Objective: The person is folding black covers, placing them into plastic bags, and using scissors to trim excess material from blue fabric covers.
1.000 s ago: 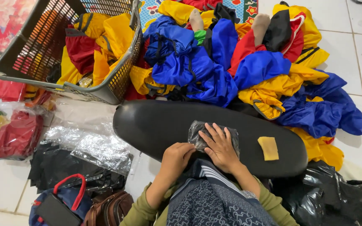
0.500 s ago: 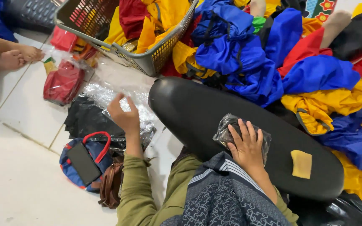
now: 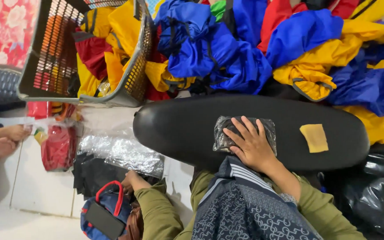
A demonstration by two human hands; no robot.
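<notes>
The right hand (image 3: 252,144) lies spread flat on a bagged black item (image 3: 244,133) on the black surface (image 3: 178,129). The left hand (image 3: 132,180), grip hidden, reaches the clear bags (image 3: 121,151); many garments (image 3: 290,49) remain unpacked.

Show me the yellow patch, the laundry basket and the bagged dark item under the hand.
yellow patch (image 3: 314,137), head view, its middle
laundry basket (image 3: 139,66), head view, mesh side wall
bagged dark item (image 3: 224,133), head view, left plastic edge

White tiled floor (image 3: 45,195) carried a long black oval board (image 3: 192,129). On the board lay a clear-bagged dark packet (image 3: 227,129) and a yellow square patch (image 3: 315,138), well apart.
</notes>
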